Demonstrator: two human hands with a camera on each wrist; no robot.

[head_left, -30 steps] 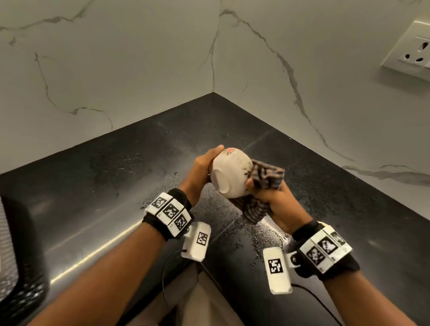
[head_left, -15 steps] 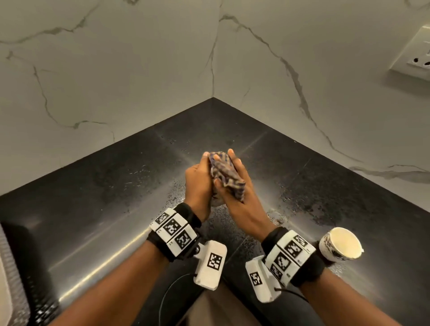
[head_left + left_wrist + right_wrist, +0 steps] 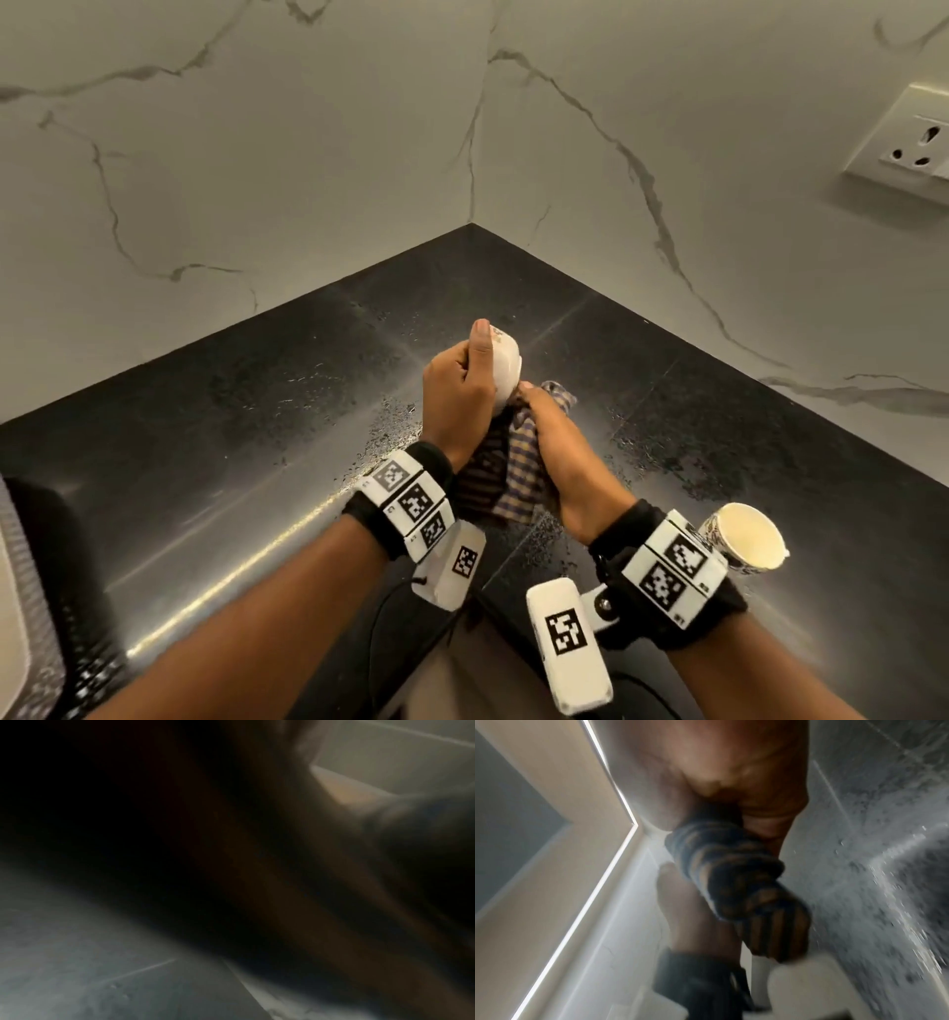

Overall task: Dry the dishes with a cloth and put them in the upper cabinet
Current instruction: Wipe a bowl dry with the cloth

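The left hand (image 3: 458, 395) is curled around a small white cup (image 3: 506, 367). The thumb points up along the side of the cup, and the cup's white bottom faces to the right. The cup is up in the air, above the black counter (image 3: 231, 411), and not resting on it.

The right hand (image 3: 552, 437) is just beside the cup, on its lower right side. Its fingers are bunched around a striped cloth (image 3: 518, 465) and they push the cloth against the bottom of the cup. The rest of the cloth hangs down between the 2 wrists. In the right wrist view the cloth (image 3: 744, 892) looks dark and twisted, squeezed in the right hand (image 3: 731, 770), but that picture is blurry.

The left wrist view is too dark and smeared to show the fingers.

A 2nd cup (image 3: 747, 537) stands upright on the counter, close behind the right wrist. It is pale inside and has a dark pattern outside.

Little drops of water are sprinkled on the counter near the hands. The counter meets 2 white marble walls (image 3: 257, 180) in a corner. A white wall socket (image 3: 919, 144) sits on the wall at the far right.
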